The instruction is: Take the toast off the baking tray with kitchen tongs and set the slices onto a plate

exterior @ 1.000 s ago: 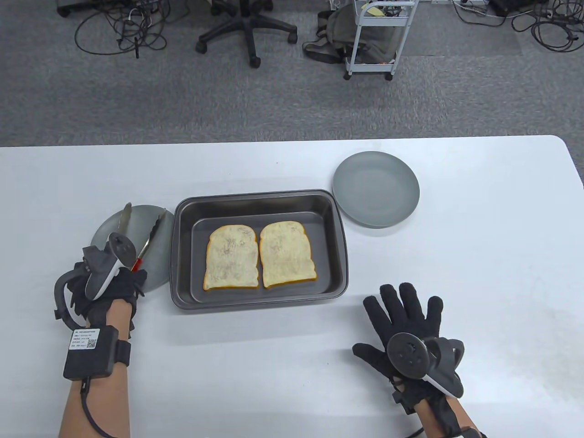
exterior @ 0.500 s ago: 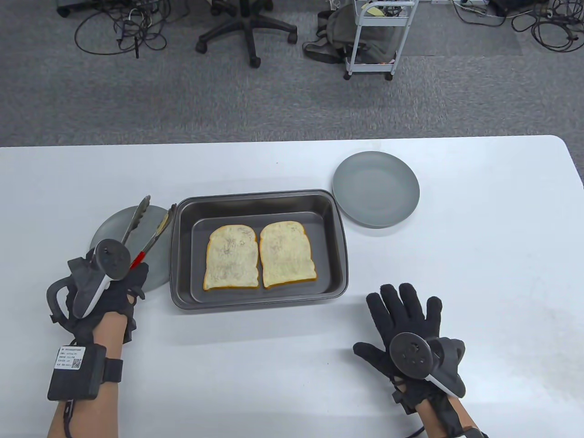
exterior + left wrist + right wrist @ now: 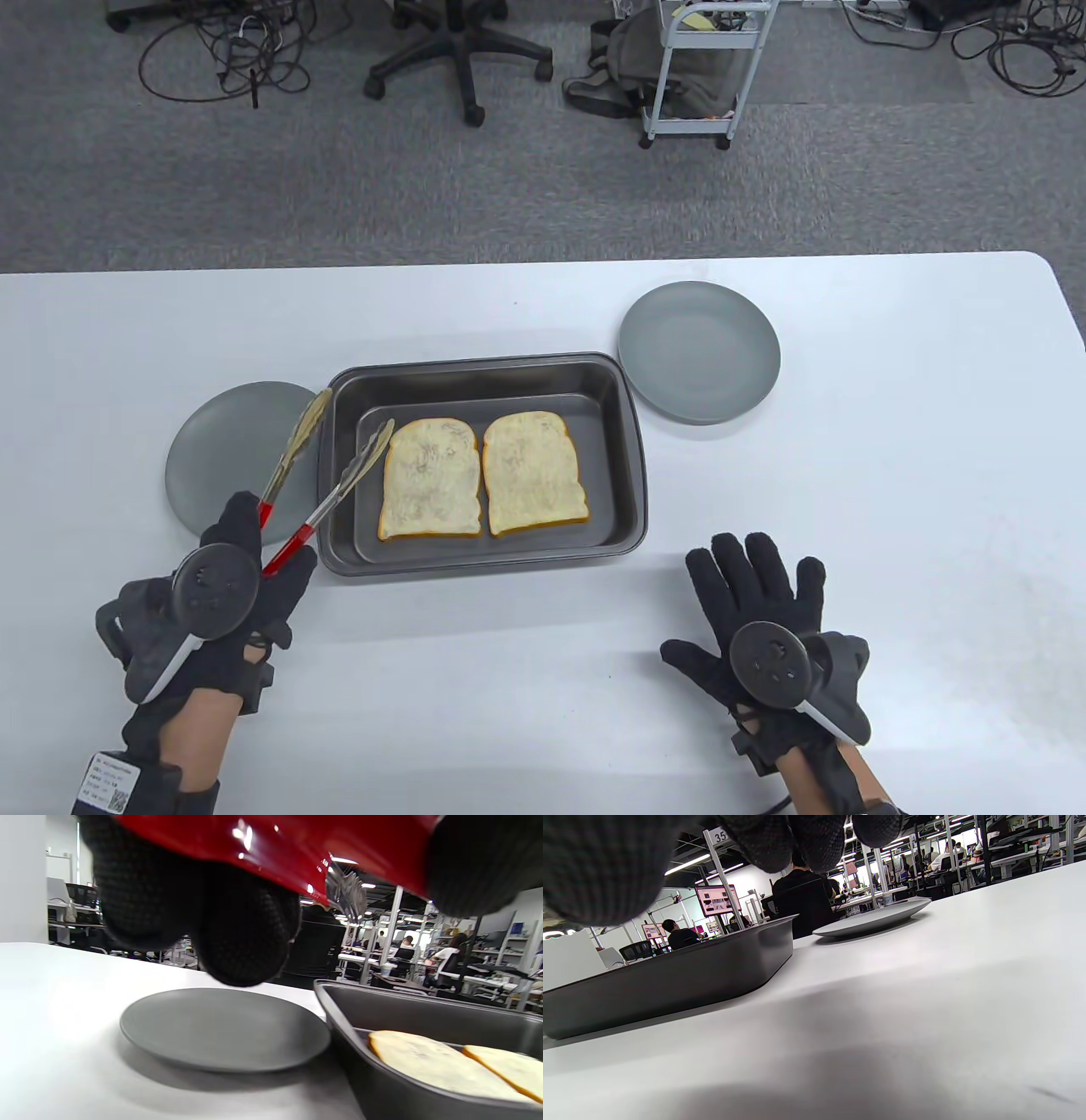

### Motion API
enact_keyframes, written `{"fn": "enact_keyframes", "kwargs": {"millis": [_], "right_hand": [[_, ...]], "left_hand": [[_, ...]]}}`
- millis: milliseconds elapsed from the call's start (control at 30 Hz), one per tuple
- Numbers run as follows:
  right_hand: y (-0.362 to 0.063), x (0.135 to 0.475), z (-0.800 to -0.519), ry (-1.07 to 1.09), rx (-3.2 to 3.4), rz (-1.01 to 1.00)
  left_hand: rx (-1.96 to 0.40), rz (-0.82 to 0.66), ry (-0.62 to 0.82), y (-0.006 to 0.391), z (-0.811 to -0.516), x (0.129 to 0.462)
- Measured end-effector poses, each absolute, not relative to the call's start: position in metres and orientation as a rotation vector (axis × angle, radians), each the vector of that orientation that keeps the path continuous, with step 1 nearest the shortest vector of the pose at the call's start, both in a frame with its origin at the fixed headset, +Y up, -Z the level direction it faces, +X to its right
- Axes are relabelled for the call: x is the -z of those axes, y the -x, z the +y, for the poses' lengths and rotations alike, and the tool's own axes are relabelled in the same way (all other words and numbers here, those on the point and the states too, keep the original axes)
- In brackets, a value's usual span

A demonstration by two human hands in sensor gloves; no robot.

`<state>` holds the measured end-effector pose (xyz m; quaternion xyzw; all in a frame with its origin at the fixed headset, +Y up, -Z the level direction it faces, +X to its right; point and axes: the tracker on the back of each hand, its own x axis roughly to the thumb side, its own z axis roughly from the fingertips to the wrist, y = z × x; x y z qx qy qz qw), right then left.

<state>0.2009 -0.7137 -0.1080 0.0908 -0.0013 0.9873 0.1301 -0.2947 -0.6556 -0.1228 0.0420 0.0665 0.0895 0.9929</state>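
Two toast slices lie side by side in the dark baking tray [image 3: 624,441]: the left slice [image 3: 431,480] and the right slice [image 3: 533,471]. My left hand [image 3: 254,560] grips the red-handled metal tongs [image 3: 327,463] by their handles, lifted off the table. The tong arms are spread; one tip hangs over the tray's left rim, the other just left of the left slice. In the left wrist view the red handle [image 3: 271,844] fills the top, with toast [image 3: 428,1065] in the tray below. My right hand [image 3: 755,594] lies flat on the table, fingers spread.
A grey plate [image 3: 216,458] sits left of the tray, partly under the tongs. A second grey plate [image 3: 698,351] stands at the tray's far right corner. Beyond the table's far edge are an office chair base [image 3: 458,59], a white cart [image 3: 704,76] and floor cables.
My left hand lifted the tongs off the left plate, drew back toward me and swung the tips right, over the tray's left side. The right hand stayed put.
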Motion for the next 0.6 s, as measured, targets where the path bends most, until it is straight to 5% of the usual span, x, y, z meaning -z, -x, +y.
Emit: {"fn": "enact_keyframes", "kwargs": {"millis": [600], "right_hand": [[-0.199, 0.106, -0.714, -0.265, -2.875, 0.002]], "left_hand": [[-0.146, 0.082, -0.21, 0.264, -0.682, 0.077]]}}
